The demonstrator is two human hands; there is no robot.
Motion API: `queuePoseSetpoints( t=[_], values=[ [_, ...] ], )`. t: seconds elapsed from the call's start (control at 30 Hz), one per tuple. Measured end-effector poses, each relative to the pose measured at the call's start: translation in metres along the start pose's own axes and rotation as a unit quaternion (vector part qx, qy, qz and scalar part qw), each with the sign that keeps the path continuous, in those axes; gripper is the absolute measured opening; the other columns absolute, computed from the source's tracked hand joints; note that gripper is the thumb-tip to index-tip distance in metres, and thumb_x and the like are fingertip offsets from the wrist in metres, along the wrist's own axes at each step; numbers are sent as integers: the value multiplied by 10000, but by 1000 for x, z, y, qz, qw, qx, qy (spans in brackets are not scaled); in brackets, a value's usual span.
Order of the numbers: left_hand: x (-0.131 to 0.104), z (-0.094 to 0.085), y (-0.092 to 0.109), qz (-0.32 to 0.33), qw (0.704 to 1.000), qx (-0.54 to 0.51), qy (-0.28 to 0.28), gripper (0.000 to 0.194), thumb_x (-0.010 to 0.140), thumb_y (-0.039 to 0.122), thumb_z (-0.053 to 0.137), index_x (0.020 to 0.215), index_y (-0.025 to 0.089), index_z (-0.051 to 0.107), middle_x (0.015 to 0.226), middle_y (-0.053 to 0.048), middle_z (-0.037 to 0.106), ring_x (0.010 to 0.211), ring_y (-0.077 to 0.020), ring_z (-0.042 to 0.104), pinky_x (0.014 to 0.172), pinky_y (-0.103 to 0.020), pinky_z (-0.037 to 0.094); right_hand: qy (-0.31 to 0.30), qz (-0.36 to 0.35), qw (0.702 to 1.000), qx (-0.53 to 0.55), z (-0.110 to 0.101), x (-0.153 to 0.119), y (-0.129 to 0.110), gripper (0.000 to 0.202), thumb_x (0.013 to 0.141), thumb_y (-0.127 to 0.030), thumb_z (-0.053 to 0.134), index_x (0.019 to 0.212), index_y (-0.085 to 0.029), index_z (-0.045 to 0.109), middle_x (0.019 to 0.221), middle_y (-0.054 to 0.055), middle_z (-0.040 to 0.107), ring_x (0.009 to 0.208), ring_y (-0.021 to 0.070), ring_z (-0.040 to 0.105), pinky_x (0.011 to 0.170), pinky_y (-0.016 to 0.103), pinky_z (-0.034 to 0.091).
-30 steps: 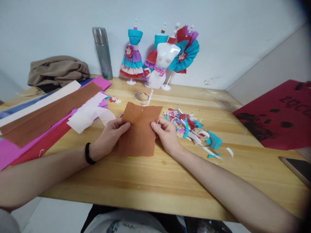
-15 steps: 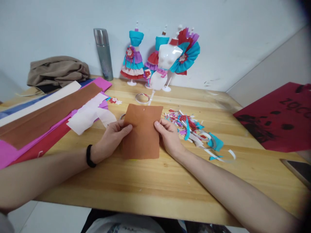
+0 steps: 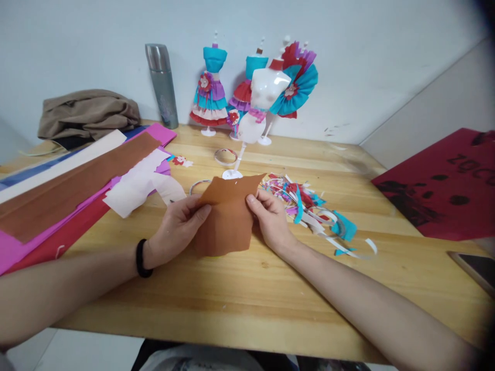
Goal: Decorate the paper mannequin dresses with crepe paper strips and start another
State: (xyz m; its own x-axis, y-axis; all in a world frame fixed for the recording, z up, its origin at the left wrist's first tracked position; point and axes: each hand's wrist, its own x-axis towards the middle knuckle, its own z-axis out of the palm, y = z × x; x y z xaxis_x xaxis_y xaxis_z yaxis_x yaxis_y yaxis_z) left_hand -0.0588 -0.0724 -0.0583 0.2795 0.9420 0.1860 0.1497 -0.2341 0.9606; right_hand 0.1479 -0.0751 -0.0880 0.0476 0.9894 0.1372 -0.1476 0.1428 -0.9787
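A brown paper sheet [image 3: 229, 219] is stretched between both hands above the wooden table [image 3: 247, 304], its upper part bending away. My left hand [image 3: 181, 222] pinches its left edge, thumb on top. On the right edge, my right hand [image 3: 270, 216] grips the sheet between thumb and fingers. Just beyond the paper stands a white mannequin [image 3: 267, 87] with a pink band at its waist. A bit of yellow shows under the sheet's lower edge; what it belongs to is hidden.
Long coloured paper strips [image 3: 81, 185] and a white piece [image 3: 135, 190] lie left. Paper scraps [image 3: 305, 206] are heaped right. Behind are dressed mannequins [image 3: 211, 93], a flask [image 3: 162, 87], a brown cloth [image 3: 88, 113] and a tape roll [image 3: 226, 156]. A red bag [image 3: 444, 190] stands far right.
The sheet's top has dipped and folded away from me, uncovering the white mannequin's base and more of a ring behind the paper. My left hand has shifted slightly down.
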Motion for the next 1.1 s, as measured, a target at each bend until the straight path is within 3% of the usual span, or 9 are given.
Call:
queuePoseSetpoints(
  t=[0.2,0.37,0.53,0.7,1.1],
  values=[
    [6,-5,-3,38,998,17,39,273,871,424,650,906,175,756,917,-49,762,865,-219,657,779,-304,544,-14,-53,997,-54,2,-4,-6,438,825,-610,705,688,-219,562,554,-43,518,477,115,457,463,249,375],
    [11,-9,-4,61,996,40,59,252,870,409,650,882,177,746,878,-42,750,809,-199,638,741,-289,525,-37,-74,994,-68,4,-5,-9,447,826,-624,694,693,-213,580,547,-31,562,435,100,478,421,231,380],
    [11,-12,-7,82,992,75,56,250,903,367,604,904,174,763,818,-34,742,752,-179,624,697,-268,507,-50,-65,993,-81,5,-6,-10,429,817,-625,700,742,-210,623,539,-31,572,436,103,492,417,228,398],
    [4,-10,-5,108,989,96,33,210,896,302,613,946,203,791,871,-42,784,774,-185,672,730,-266,520,-44,-79,993,-80,4,-6,-7,465,814,-629,699,648,-214,570,515,-37,537,422,94,461,408,226,384],
    [12,-8,-1,36,998,14,45,241,839,413,678,877,192,767,921,-44,770,878,-237,668,807,-317,539,-38,-45,997,-45,3,-2,-10,464,800,-622,730,660,-209,571,522,-38,559,425,89,469,429,222,380]
  ],
)
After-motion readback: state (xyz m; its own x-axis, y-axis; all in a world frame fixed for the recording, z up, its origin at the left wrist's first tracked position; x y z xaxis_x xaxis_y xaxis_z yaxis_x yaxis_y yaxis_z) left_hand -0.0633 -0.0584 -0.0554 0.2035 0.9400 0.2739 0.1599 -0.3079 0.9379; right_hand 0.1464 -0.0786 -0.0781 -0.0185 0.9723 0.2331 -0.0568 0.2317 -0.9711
